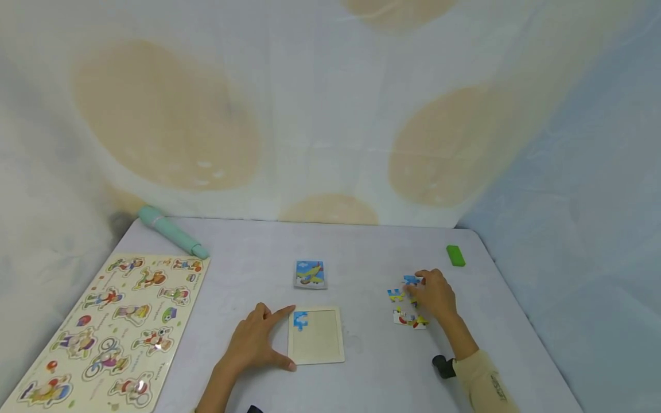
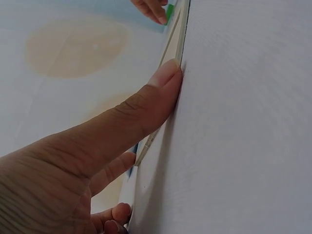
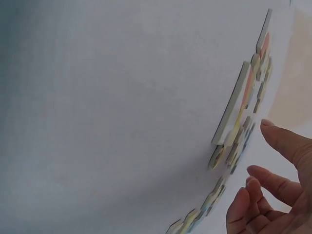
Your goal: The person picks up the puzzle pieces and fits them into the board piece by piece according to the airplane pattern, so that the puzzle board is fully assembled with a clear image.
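Evidently the left hand [image 1: 258,341], thumb and forefinger spread wide, touches the tray [image 1: 321,339] just right of them, a sound way to steady it; a blue piece [image 1: 299,319] sits inside, beside the forefinger's tip. Rightward, the right hand's [image 1: 436,295] fingers stand apart over the loose pieces [image 1: 396,295] (thin ones, so edge pinches suit best).

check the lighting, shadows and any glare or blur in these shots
Head view: soft, fairly even light, small white glints on the picture board; left wrist view: dimmer, with a soft shadow on the tabletop beside the left hand; right wrist view: a broad soft shadow near the puzzle pieces, left edge dark and blurry.
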The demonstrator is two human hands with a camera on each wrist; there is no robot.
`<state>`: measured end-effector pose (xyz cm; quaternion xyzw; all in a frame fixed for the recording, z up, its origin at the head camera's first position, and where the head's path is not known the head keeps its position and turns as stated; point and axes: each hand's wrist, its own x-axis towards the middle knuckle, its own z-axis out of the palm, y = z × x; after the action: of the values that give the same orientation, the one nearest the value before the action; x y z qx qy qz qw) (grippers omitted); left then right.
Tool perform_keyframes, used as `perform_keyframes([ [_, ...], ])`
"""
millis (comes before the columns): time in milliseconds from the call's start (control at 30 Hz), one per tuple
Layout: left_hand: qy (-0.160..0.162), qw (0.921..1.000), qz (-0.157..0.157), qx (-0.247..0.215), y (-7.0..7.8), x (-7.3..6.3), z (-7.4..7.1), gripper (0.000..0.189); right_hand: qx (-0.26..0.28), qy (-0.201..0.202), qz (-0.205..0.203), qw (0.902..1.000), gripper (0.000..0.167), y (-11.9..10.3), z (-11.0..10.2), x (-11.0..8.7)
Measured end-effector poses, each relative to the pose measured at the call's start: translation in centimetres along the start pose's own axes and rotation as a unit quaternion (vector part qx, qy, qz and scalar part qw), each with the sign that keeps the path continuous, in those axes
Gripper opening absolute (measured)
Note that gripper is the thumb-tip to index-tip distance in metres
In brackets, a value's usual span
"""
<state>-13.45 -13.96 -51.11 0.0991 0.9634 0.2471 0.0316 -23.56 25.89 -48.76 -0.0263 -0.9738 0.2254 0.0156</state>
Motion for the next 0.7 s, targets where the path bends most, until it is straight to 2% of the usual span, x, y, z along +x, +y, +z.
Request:
perform_keyframes([
  [233, -0.009, 0.9998, -0.008, -0.013, 0.2, -0.2, -0.1, 0.114, -0.009, -0.009, 0.006, 0.9999, 0.046, 0.3, 0.2, 0.7],
  [567, -0.004, 0.9999, -0.008, -0.015, 0.1, -0.1, 0.0, 0.113, -0.01, -0.028, 0.005, 0.9995, 0.043, 0.8, 0.4, 1.3],
  [700, -0.004, 0.9998, -0.009, -0.014, 0.1, 0.1, 0.0, 0.113, -0.009, -0.024, 0.001, 0.9997, 0.042, 0.8, 0.4, 1.3],
])
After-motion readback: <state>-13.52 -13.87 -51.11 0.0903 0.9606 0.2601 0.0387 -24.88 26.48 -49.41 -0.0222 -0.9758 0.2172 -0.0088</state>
